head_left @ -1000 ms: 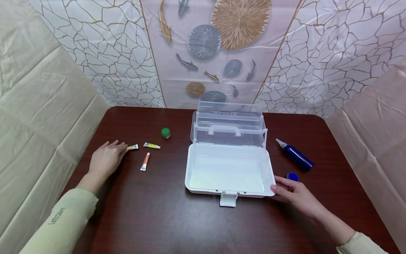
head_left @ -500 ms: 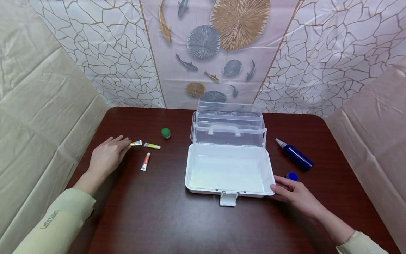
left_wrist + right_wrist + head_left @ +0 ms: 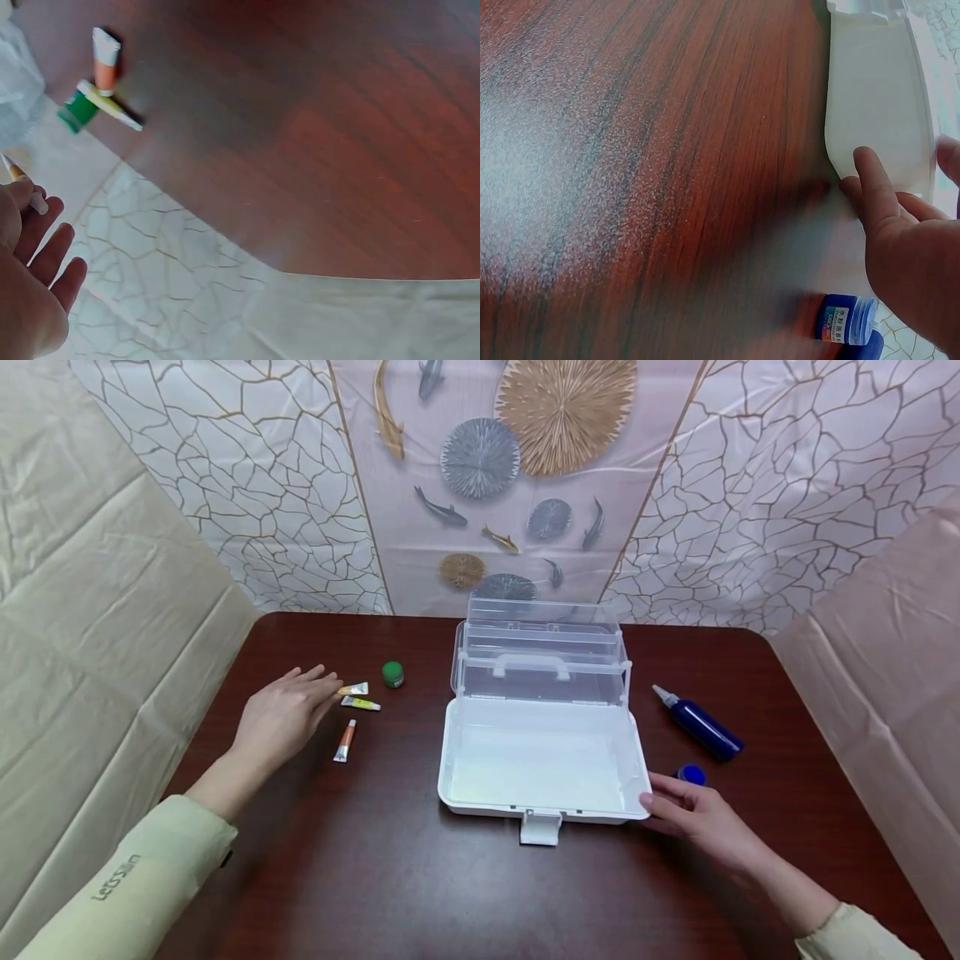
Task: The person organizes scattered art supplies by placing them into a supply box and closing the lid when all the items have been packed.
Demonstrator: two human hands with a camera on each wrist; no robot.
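My left hand (image 3: 281,714) pinches a small ochre-yellow paint tube (image 3: 354,689) between thumb and finger, above the left part of the table. In the left wrist view, the tube's white cap (image 3: 38,203) pokes out between the fingers, with the other fingers (image 3: 52,255) loosely bent. Close by lie a yellow paint tube (image 3: 362,702) and an orange paint tube (image 3: 345,741). My right hand (image 3: 708,827) holds the front right corner of a white storage box (image 3: 540,768), thumb on the rim and fingers (image 3: 874,180) against its outer side. The box stands with its transparent lid raised.
A green-lidded paint jar (image 3: 392,674) stands behind the tubes. Right of the box are a dark blue nozzle bottle (image 3: 705,728) lying down and a blue-lidded jar (image 3: 691,775) beside my right hand. Clear trays (image 3: 543,647) rise at the box's back.
My left hand has moved right and slightly away from me, lifting the ochre-yellow tube over beside the yellow one. The right hand keeps its hold on the box corner.
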